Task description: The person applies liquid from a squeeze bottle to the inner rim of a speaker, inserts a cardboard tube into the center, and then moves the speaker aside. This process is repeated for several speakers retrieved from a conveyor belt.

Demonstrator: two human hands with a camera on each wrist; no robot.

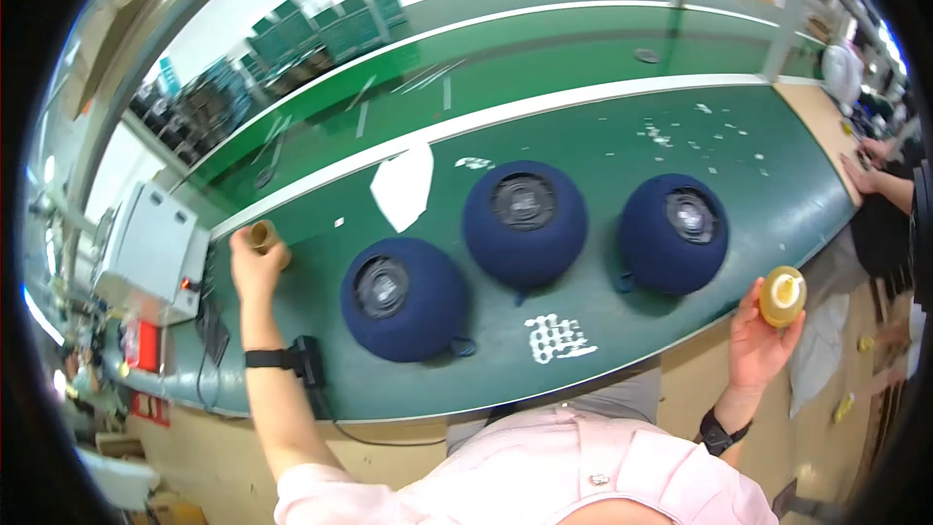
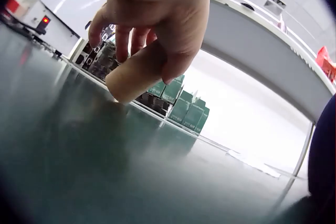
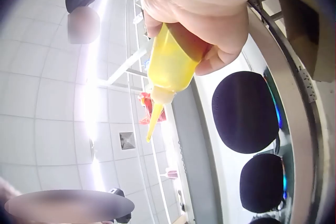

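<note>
My left hand (image 1: 253, 267) grips a short brown cardboard tube (image 1: 263, 233) at the left end of the green table. The left wrist view shows the tube (image 2: 132, 78) tilted, its lower end close over the tabletop, fingers and thumb around it. Out past the table's right front edge, my right hand (image 1: 761, 348) holds a yellow squeeze bottle (image 1: 780, 297). Its narrow yellow nozzle (image 3: 155, 121) points away from the palm. Between the hands sit three dark blue round speakers (image 1: 403, 297), (image 1: 525, 238), (image 1: 673, 243), each with a black round base facing up.
White dotted pieces (image 1: 559, 338) lie near the front edge, and a white sheet (image 1: 402, 187) behind the speakers. Small white scraps (image 1: 659, 134) are scattered at back right. A grey box-shaped machine (image 1: 155, 251) stands at far left. Another person's hands (image 1: 863, 175) show at far right.
</note>
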